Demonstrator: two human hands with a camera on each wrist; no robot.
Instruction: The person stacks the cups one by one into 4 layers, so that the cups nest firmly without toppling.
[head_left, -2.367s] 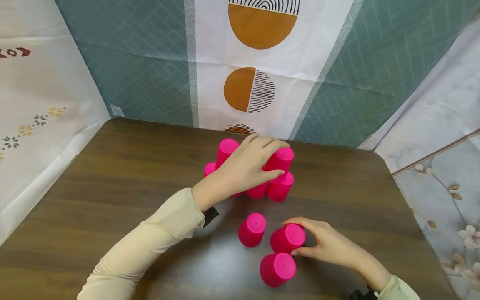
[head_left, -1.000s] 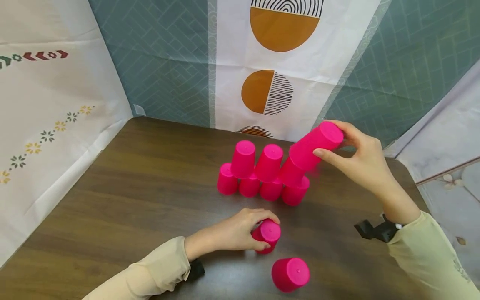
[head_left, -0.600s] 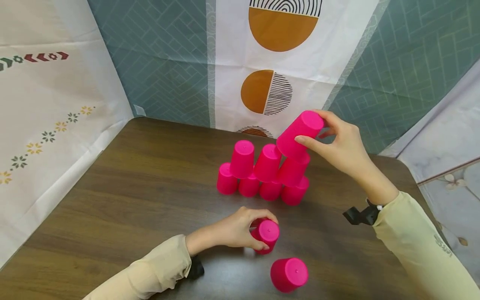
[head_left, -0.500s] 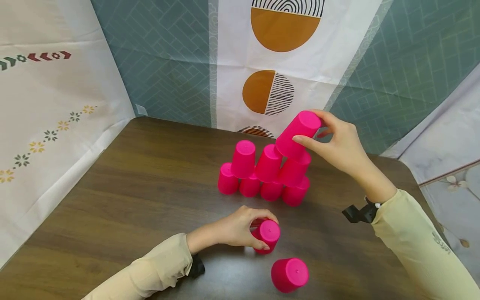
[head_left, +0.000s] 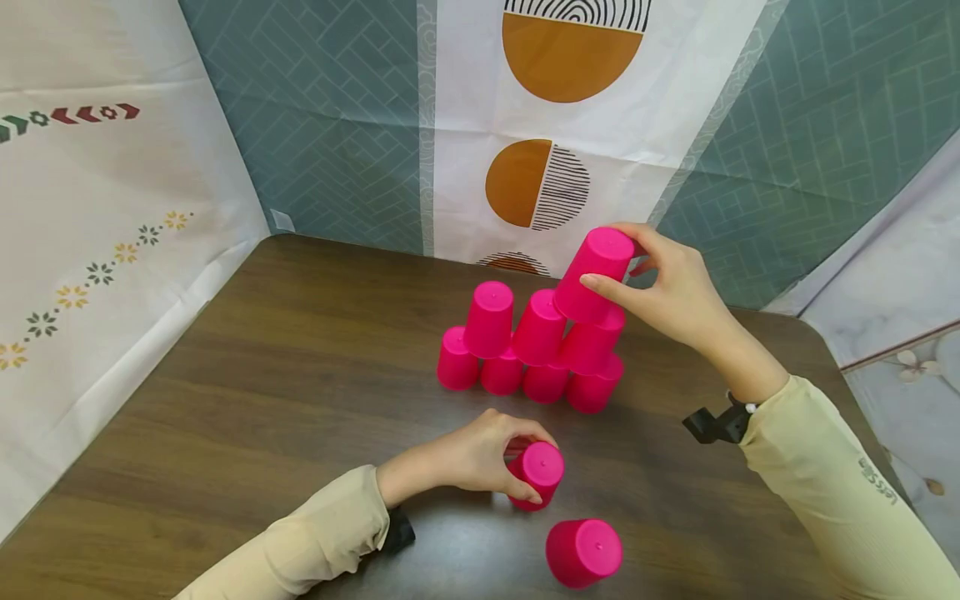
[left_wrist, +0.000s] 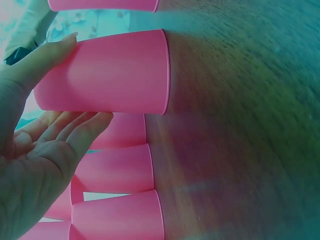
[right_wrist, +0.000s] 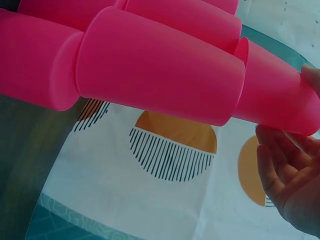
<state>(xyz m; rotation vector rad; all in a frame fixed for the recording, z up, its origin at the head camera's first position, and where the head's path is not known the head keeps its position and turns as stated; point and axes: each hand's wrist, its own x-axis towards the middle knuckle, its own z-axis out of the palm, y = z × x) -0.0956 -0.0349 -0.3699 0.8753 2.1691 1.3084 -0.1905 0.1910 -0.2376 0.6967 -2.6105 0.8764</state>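
Note:
My right hand (head_left: 667, 287) pinches an upside-down pink cup (head_left: 596, 271) between thumb and fingers. In the head view this cup leans a little, its rim right at the tops of the middle cup (head_left: 540, 329) and the right cup (head_left: 596, 343) of the second row. The right wrist view shows its rim meeting the cup (right_wrist: 160, 65) below. Nearer the front, my left hand (head_left: 480, 454) has thumb and fingers around another upside-down cup (head_left: 542, 465); the left wrist view shows that cup (left_wrist: 110, 75) with its rim at the wooden surface.
The second row's left cup (head_left: 489, 321) stands with its top uncovered. Below is a bottom row of several cups (head_left: 456, 358). One loose pink cup (head_left: 583, 553) stands at the front of the wooden table (head_left: 300, 400). A patterned cloth (head_left: 337, 125) hangs behind.
My right hand carried a cup from the front to the stack, then lowered it slightly leftward, bringing it more upright. My left hand moved from the stack to a front cup and has stayed there.

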